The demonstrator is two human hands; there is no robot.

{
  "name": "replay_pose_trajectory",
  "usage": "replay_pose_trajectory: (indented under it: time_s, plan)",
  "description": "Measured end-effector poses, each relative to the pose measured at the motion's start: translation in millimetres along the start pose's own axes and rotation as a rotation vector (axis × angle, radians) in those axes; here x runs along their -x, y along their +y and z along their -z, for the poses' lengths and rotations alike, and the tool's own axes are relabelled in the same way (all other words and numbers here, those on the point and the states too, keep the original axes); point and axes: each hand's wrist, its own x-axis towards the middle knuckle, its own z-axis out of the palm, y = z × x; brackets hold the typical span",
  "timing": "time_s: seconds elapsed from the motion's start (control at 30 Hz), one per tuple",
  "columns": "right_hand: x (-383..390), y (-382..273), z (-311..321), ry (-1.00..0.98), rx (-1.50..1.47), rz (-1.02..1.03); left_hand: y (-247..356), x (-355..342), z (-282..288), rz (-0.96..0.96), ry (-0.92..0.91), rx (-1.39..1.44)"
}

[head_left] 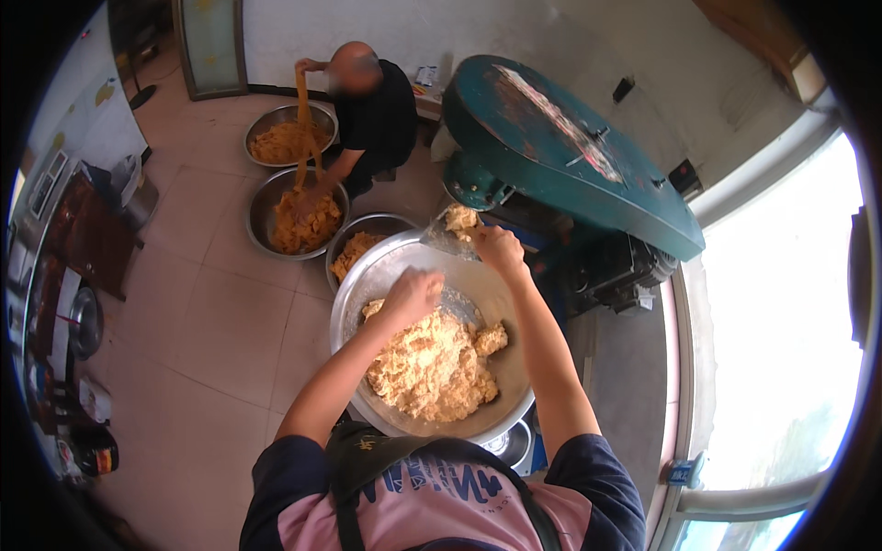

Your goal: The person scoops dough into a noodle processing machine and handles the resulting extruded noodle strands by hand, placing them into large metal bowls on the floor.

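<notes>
A wide metal basin [342, 321] in front of me holds a heap of crumbly yellow dough [432, 363], with a separate lump at its right side. Over the far left part of the heap, my left hand [413, 292] is curled closed and slightly blurred; whatever it holds is hidden. Farther right, my right hand [499, 250] is closed at the metal feed tray [441, 241] of a green machine [560, 156]. A rough dough lump [461, 219] sits in the tray, against or just beyond the right fingers. What lies inside that grip cannot be made out.
Another person [377, 119] crouches at the far left, lifting a long orange strip [303, 110] above metal basins of orange dough [306, 220]. A third basin [377, 220] partly tucks behind mine. A motor [625, 271] sits under the machine, a bright window [781, 303] at right.
</notes>
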Motion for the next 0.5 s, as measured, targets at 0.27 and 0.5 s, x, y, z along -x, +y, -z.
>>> replay_pose_trajectory:
  time_s: [0.27, 0.5]
  plan:
    - [-15.0, -34.0, -55.6, 0.110, 0.263, 0.100, -55.8, 53.5, -38.0, -0.070, 0.210, 0.257]
    - [-29.9, -14.4, -47.3, 0.030, -0.074, 0.078, -58.8, 85.4, -42.0, -0.001, 0.354, 0.365]
